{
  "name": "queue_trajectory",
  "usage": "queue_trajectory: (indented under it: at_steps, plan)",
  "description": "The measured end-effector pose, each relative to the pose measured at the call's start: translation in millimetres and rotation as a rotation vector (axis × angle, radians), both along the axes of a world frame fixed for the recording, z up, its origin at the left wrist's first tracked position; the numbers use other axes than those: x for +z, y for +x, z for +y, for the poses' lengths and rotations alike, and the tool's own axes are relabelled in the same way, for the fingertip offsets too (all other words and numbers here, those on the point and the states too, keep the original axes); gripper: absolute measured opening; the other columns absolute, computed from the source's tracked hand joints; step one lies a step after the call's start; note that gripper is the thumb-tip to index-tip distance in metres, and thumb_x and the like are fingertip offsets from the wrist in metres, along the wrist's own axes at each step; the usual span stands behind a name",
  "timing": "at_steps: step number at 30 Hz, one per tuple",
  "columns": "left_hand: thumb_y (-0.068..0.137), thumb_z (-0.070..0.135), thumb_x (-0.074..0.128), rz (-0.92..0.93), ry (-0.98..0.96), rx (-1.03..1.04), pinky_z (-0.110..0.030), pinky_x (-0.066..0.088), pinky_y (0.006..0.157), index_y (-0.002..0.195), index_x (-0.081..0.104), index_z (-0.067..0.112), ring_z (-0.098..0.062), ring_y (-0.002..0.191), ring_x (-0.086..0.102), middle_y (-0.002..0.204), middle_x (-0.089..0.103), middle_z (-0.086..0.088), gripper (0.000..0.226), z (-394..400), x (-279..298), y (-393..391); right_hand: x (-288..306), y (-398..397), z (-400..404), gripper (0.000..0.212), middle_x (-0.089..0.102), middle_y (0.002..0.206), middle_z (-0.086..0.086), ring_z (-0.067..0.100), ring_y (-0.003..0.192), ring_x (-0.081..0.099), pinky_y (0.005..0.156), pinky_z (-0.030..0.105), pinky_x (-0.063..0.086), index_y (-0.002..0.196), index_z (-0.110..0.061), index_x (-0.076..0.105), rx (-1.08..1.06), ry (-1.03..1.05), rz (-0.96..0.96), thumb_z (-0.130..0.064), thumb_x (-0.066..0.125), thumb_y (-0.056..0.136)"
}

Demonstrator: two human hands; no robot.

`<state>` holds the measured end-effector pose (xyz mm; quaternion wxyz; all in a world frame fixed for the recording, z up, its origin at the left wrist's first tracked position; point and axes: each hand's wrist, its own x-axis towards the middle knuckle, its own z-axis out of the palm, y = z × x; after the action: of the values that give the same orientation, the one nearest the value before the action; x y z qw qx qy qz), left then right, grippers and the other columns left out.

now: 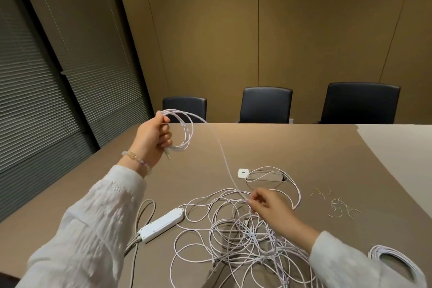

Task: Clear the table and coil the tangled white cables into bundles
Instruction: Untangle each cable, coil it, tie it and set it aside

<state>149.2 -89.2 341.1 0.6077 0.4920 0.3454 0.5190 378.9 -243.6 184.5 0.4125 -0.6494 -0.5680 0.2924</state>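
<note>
Gripping the coil, the left hand sits up-left of the tangle; the right hand pinches the connecting cable just above it.

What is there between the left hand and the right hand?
In the head view, one white cable strand runs from the coil in the left hand to the right hand.

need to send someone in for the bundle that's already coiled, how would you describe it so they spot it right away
Start at the long brown table and go to its near right corner, beside the person's right sleeve. The finished bundle lies there, past the loose tangle. It is the only cable resting in neat, tight loops with no hand on it.
</note>
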Motion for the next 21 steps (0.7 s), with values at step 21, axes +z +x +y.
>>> queue_trajectory:
  at_steps: [21]
  plan:
    - [0.098,0.017,0.04,0.371,-0.157,-0.554,-0.017,0.026,0.035,0.071,0.046,0.014,-0.009,0.033,0.021,0.044,0.025,0.003,0.028,-45.3,-33.9,59.9,143.5,-1.4,37.8,0.02,0.057,0.059,-0.008,0.001,0.051,0.046,0.054,0.02,0.038,0.083,-0.015,0.066,0.189,0.177,-0.139,-0.019,0.052,0.096]
